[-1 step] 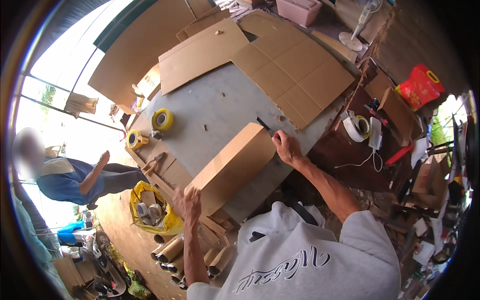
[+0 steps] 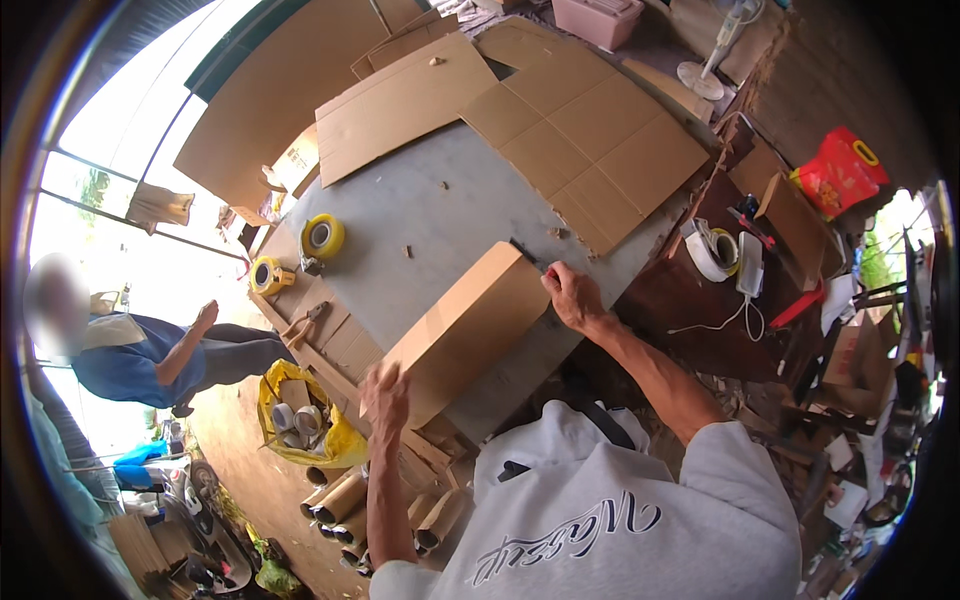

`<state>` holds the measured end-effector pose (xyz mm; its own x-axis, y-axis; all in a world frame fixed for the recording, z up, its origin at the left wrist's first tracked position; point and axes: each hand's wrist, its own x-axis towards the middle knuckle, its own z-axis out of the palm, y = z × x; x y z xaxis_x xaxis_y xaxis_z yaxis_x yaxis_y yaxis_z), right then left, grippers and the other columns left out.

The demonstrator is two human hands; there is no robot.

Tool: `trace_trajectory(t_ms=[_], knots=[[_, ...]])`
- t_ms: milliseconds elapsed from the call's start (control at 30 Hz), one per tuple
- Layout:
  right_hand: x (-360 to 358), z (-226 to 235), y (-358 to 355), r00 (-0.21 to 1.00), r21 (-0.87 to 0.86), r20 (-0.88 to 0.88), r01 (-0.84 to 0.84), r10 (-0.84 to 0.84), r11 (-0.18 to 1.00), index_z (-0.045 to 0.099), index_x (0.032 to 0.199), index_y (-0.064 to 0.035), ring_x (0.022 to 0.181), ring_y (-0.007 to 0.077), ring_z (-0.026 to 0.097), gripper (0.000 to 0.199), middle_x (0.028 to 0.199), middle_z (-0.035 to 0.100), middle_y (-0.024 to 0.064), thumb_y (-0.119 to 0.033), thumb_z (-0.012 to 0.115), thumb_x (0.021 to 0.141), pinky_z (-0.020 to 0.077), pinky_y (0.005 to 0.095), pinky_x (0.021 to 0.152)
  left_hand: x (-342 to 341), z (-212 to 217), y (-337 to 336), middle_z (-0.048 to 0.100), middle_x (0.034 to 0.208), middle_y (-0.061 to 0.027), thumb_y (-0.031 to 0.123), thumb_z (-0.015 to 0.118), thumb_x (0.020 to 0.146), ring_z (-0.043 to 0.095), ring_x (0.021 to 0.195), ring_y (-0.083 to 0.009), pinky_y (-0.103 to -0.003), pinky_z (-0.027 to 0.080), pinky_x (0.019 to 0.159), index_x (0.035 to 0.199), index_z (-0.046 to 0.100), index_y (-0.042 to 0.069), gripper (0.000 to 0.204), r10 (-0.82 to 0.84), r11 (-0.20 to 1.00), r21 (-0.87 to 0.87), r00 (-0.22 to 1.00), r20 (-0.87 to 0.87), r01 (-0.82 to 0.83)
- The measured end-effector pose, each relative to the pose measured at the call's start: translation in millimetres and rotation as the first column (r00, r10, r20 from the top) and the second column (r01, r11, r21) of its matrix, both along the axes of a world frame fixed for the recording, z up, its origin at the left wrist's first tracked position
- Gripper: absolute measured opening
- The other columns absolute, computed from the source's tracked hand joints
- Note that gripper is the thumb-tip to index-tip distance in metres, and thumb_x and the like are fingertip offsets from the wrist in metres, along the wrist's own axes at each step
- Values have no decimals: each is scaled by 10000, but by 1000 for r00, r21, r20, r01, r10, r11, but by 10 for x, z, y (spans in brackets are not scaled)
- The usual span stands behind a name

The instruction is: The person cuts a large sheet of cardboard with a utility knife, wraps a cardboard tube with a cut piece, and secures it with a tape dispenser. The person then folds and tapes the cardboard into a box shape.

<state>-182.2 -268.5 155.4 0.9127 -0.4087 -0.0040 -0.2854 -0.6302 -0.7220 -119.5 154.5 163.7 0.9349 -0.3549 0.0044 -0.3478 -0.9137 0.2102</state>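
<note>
A long brown cardboard box (image 2: 470, 315) lies slantwise on the grey tabletop (image 2: 380, 250). My left hand (image 2: 388, 398) grips its near left end, fingers bent over the edge and slightly blurred. At the far right end, my right hand (image 2: 577, 298) is closed around a knife (image 2: 550, 273) with a bit of red at the grip. Its dark blade is mostly hidden along that end of the box.
Flat cardboard sheets (image 2: 590, 130) cover the table's far side. Yellow tape rolls (image 2: 322, 237) and pliers (image 2: 306, 324) lie along the left. A yellow bag (image 2: 350, 445) and cardboard tubes (image 2: 340, 500) are below. A person (image 2: 150, 355) stands at left.
My left hand has come down onto the box's near end. The knife has shifted, and less of its blade shows past the box. The box has moved slightly up and left.
</note>
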Motion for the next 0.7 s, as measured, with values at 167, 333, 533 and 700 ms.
trace_trajectory(t_ms=[167,333,533,700], knots=[[-25,-67,132,997,-94,8,-75,76,993,600,974,-48,870,410,701,259,944,713,179,-305,616,1005,560,506,734,190,-42,-977,658,1337,-166,318,664,935,631,1207,-344,-455,478,1028,1310,663,78,445,-117,968,-235,989,-92,92],[69,-98,141,998,-67,-29,-54,53,996,612,995,-21,898,422,706,288,953,718,214,-309,607,1008,573,506,751,206,-80,-1132,676,1309,-144,285,670,925,650,1165,-341,-451,493,984,1300,662,78,429,-128,965,-235,991,-49,114],[147,-106,136,995,-73,-72,-69,64,995,613,983,-3,910,429,707,300,967,722,231,-302,609,1003,573,509,770,242,-32,-1123,686,1286,-130,284,683,920,659,1142,-332,-445,503,958,1288,665,83,420,-133,965,-232,990,-48,118],[195,-88,96,995,-75,-40,-97,94,992,617,966,3,894,433,709,289,940,725,232,-284,609,997,574,506,771,247,34,-1163,697,1283,-140,267,696,903,659,1174,-331,-434,519,981,1277,689,94,412,-117,971,-217,990,-78,98]])
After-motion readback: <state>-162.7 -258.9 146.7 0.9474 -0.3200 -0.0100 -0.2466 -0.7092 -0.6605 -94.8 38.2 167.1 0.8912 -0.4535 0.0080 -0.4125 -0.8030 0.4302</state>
